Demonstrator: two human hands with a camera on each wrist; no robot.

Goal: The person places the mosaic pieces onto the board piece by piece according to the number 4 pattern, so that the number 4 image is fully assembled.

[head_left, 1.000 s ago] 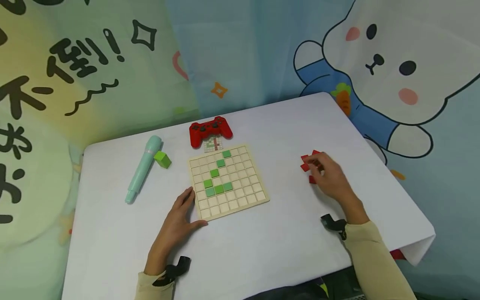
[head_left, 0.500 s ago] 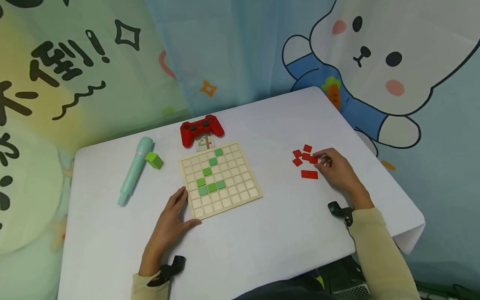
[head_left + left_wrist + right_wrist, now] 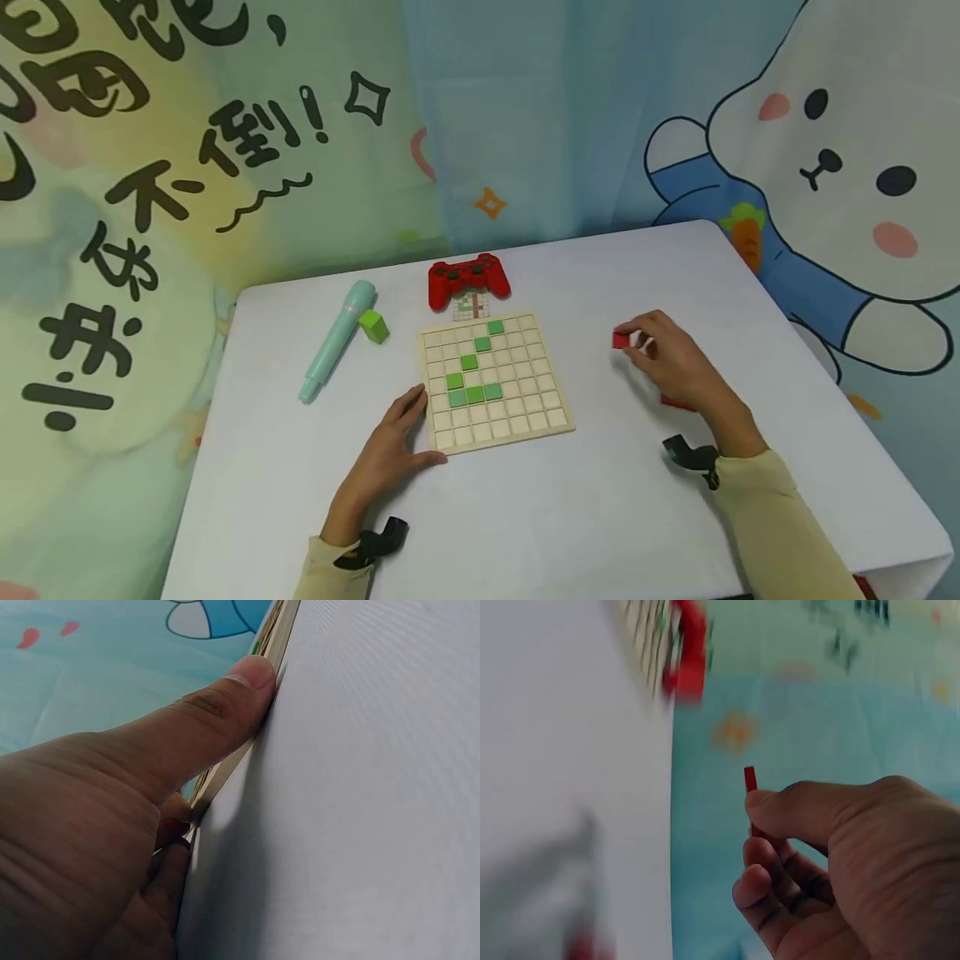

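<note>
My left hand (image 3: pixel 386 462) touches the near left corner of a pale wooden grid board (image 3: pixel 517 421), its thumb (image 3: pixel 210 712) straight along the front edge and its fingers at the left side. Light and darker green tiles (image 3: pixel 474 395) form a hooked line on the board. Right of the board, my right hand (image 3: pixel 667 354) pinches a small red tile (image 3: pixel 751 778) between thumb and fingertips, held above the tabletop. Part of a longer red piece (image 3: pixel 677 403) shows on the table beside the right hand, which covers the area where other red tiles lay.
A red game controller (image 3: pixel 468 279) lies behind the board, over a small printed pattern card (image 3: pixel 471 307). To the left are a mint-green microphone-shaped object (image 3: pixel 337 342) and a green cube (image 3: pixel 373 326). A cartoon-printed curtain (image 3: pixel 540 125) hangs behind the white table (image 3: pixel 540 517).
My right hand has taken up a red tile from the pile and come left with it toward the board. The left hand stays at the board's corner. The head view has shifted.
</note>
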